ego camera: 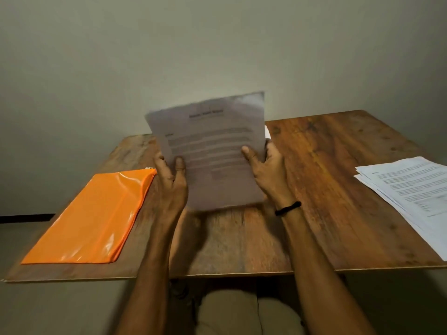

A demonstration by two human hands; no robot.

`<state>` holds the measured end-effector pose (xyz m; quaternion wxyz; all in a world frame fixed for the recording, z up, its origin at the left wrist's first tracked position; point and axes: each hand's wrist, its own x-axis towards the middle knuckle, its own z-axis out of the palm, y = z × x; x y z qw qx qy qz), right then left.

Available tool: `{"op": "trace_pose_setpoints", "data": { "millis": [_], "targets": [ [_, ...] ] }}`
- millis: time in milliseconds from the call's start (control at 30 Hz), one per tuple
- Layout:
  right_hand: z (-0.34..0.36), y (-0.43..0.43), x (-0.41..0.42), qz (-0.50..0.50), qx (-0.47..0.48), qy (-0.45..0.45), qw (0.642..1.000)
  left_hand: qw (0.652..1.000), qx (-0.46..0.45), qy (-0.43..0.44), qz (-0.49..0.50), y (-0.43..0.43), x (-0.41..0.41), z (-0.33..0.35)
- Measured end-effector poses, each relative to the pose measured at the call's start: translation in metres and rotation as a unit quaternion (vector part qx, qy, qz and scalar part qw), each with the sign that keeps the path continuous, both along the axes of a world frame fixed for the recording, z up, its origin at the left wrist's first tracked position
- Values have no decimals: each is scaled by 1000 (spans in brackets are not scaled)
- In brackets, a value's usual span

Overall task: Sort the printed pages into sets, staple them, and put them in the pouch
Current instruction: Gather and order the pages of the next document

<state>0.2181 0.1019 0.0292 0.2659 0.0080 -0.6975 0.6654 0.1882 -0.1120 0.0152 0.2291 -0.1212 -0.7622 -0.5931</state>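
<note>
No legible text. Held pages [210, 151]: centred heading w/ lines of body print below, all motion-blurred, no word or no. readable. Page stack [408, 187] at right edge of wooden table [326, 189]: printed paras. w/ short heading at top left, print too small to read.

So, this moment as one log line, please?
left hand, right hand: grip printed pages | orange pouch: table left | paper stack: table right
</note>
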Motion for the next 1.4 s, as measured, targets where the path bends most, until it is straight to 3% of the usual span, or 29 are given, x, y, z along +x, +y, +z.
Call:
{"op": "trace_pose_setpoints", "data": {
  "millis": [233, 467, 733, 967, 1167, 1400],
  "targets": [
    [-36, -14, 2, 4, 29, -51, 998, 998, 12, -46, 37, 12, 8, -34],
    [-36, -12, 0, 6, 31, -6, 999, 996, 13, 6, 85, 16, 2, -33],
    [-58, -18, 3, -23, 57, -41, 997, 993, 17, -24, 111, 18, 13, -46],
    [-62, -11, 14, -32, 68, -76, 994, 994, 14, -26, 103, 15, 19, -47],
    [-41, 10, 10, 33, 48, -54, 997, 994, 6, -32, 104, 10, 18, -45],
    [-41, 14, 5, 29, 46, -63, 996, 995, 74, -44, 57, 8, 25, -36]
  ]
}}
